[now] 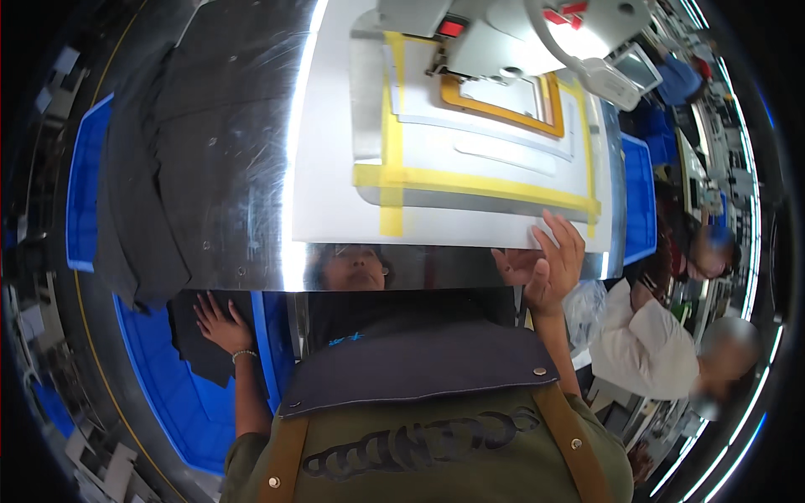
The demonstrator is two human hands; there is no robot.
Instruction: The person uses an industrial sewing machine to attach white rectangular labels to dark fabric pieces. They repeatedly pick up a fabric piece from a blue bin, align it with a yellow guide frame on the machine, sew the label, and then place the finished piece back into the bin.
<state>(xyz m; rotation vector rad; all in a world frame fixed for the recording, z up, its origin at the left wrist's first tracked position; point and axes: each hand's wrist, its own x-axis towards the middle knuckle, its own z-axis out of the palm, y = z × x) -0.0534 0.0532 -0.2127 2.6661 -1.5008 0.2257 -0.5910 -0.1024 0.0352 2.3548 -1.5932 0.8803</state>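
Note:
My left hand (222, 327) rests with its fingers spread on dark fabric (193, 339) in a blue bin (180, 411) at the lower left. At the table's front edge, my right hand (555, 264) is raised with its fingers apart and nothing in it, close to a white sheet (335, 226). That sheet lies under a sewing machine (520, 42) and bears strips of yellow tape (470, 183). An orange frame (503, 109) with a rectangular opening sits beneath the machine's head.
Dark cloth pieces (134, 176) drape over the left of the shiny metal table (243, 168). More blue bins stand beyond its left side (81, 193) and right side (639, 197). A clear plastic bag (585, 314) hangs at the right. A person in white (650, 344) sits nearby.

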